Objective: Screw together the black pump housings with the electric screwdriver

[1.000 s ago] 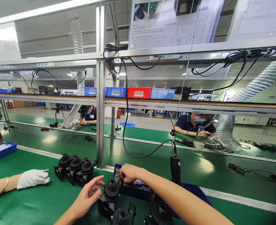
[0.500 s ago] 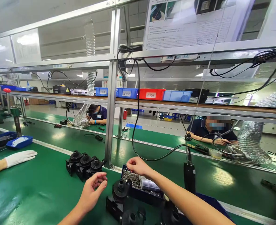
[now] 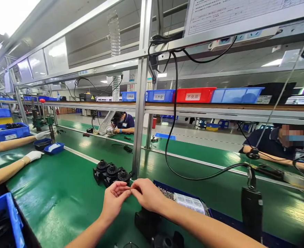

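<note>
My left hand (image 3: 113,201) and my right hand (image 3: 148,195) meet at the fingertips over the green bench, both in a pinch. Whatever lies between the fingertips is too small to make out. Behind my right wrist stands a dark blue tray (image 3: 157,183), holding many small metal screws (image 3: 166,193) and a white printed packet (image 3: 189,203). Beneath my right hand and forearm are black plastic housings (image 3: 147,222), partly hidden. Three similar black housings (image 3: 112,171) stand in a row beyond my left hand.
A metal post (image 3: 139,137) rises behind my hands. A black power tool (image 3: 252,210) hangs by its cable at right. At left, a co-worker's gloved hand (image 3: 35,155) rests near a small blue tray (image 3: 57,148); a blue bin (image 3: 13,210) sits at lower left.
My right hand has left the screw tray and come to my left hand, whose fingers have closed into a pinch. The view has swung left.
</note>
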A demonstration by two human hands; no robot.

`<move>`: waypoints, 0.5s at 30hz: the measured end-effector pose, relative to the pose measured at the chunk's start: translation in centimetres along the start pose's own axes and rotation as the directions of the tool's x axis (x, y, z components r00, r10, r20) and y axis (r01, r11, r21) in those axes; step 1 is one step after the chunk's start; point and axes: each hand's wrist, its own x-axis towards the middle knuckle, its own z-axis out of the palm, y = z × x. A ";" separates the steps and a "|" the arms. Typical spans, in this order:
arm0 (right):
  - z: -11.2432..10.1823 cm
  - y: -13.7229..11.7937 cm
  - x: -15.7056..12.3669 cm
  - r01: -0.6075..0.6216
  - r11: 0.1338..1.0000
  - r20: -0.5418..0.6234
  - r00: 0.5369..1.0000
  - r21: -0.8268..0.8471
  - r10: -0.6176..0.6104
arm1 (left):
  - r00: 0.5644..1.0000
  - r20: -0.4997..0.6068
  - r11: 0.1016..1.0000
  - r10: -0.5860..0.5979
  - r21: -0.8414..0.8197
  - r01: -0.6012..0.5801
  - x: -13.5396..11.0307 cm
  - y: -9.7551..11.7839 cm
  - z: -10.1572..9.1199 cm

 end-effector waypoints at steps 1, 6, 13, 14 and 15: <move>0.0 -0.1 -0.1 0.013 1.000 -0.002 1.000 -0.022 -0.013 | 1.000 0.001 1.000 0.010 0.005 -0.010 0.1 -0.1 -0.1; -0.3 0.5 -0.3 0.030 0.996 -0.007 0.999 -0.087 -0.031 | 0.999 0.034 0.999 0.031 0.031 -0.032 0.2 -0.7 -0.1; -3.4 3.9 -1.4 -0.040 0.991 -0.106 0.994 -0.126 0.027 | 0.981 0.136 0.960 0.139 0.223 -0.168 -0.2 -2.2 0.3; -4.0 4.6 -1.8 -0.059 0.991 -0.125 0.991 -0.124 0.043 | 0.973 0.163 0.947 0.164 0.250 -0.202 -0.2 -2.5 0.5; -4.6 5.3 -2.1 -0.077 0.990 -0.141 0.988 -0.122 0.060 | 0.963 0.191 0.932 0.190 0.275 -0.238 -0.3 -2.9 0.7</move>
